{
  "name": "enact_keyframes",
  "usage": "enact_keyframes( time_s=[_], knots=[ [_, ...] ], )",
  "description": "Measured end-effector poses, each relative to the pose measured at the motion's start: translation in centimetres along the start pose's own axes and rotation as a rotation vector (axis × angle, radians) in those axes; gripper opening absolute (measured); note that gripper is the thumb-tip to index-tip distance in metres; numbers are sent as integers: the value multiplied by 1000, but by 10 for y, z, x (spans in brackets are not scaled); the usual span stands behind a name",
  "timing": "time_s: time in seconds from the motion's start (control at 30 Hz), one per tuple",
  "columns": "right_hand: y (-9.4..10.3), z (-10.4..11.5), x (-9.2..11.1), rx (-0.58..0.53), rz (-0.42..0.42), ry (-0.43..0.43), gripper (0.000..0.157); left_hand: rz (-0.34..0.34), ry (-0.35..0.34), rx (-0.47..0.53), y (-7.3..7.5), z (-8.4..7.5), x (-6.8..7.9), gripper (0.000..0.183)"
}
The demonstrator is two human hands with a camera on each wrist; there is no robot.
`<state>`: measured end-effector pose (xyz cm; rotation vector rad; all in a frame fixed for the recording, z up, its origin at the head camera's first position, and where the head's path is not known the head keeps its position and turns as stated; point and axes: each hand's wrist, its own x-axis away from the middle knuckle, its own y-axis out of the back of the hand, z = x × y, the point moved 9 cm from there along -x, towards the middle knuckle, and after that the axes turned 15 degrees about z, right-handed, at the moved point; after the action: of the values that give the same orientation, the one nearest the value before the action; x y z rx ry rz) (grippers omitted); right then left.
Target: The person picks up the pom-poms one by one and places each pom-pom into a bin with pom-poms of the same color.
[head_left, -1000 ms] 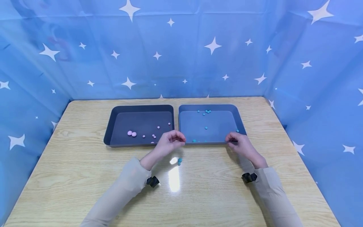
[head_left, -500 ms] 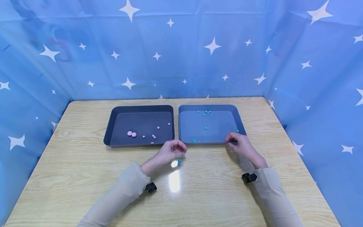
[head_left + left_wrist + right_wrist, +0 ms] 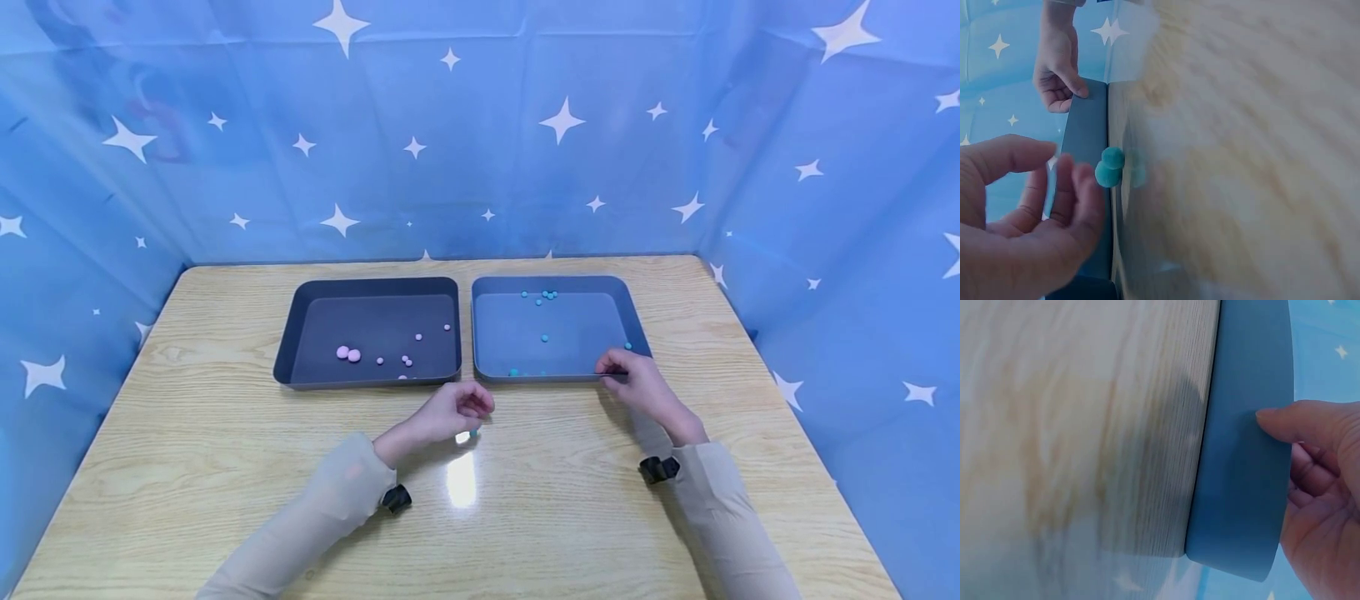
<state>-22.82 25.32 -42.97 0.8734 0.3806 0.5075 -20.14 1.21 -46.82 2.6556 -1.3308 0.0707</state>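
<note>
In the head view my left hand [image 3: 455, 410] hovers over the table in front of the gap between two trays, fingers loosely bent and thumb apart from them. Two small teal balls [image 3: 1109, 174] lie touching each other on the table, just beyond its fingertips in the left wrist view. From the head the hand covers most of them, leaving a bit of one teal ball [image 3: 474, 432] visible. My right hand [image 3: 637, 383] pinches the near rim of the blue tray [image 3: 585, 321], its thumb [image 3: 1272, 423] on the outer wall and its fingers inside.
Several small teal balls [image 3: 550, 295] lie scattered in the blue tray. Left of it, a dark tray [image 3: 360, 304] holds several pink balls [image 3: 354, 356], two of them larger. A star-patterned blue curtain [image 3: 480, 125] encloses the wooden table [image 3: 187, 467] behind and at both sides.
My left hand has moved from beside the trays' near edges back toward me, lower over the two teal balls on the table. The right hand keeps its hold on the blue tray's rim.
</note>
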Motion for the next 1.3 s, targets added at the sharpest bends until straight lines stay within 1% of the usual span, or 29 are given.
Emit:
enact_keyframes(
  time_s=[0.07,0.13,0.37,0.43,0.7,0.8,1.3],
  knots=[
    [0,0,0,-3,0,-3,22,2,10,-51,0,2,-1,28],
    [0,-1,0,-3,-1,-3,22,1,21,-70,-1,3,-1,28],
    [0,-2,0,-13,1,-8,22,-9,28,-34,1,7,-2,28],
    [0,-2,0,-16,3,-10,22,-12,35,-43,1,6,-2,28],
    [0,-2,0,-12,12,-25,22,-12,74,-218,-1,3,-4,30],
    [0,-2,0,-18,15,-27,22,-15,73,-249,-2,3,-4,32],
    [0,-2,0,-12,6,-15,22,-32,68,-283,-2,2,-4,35]
  ],
)
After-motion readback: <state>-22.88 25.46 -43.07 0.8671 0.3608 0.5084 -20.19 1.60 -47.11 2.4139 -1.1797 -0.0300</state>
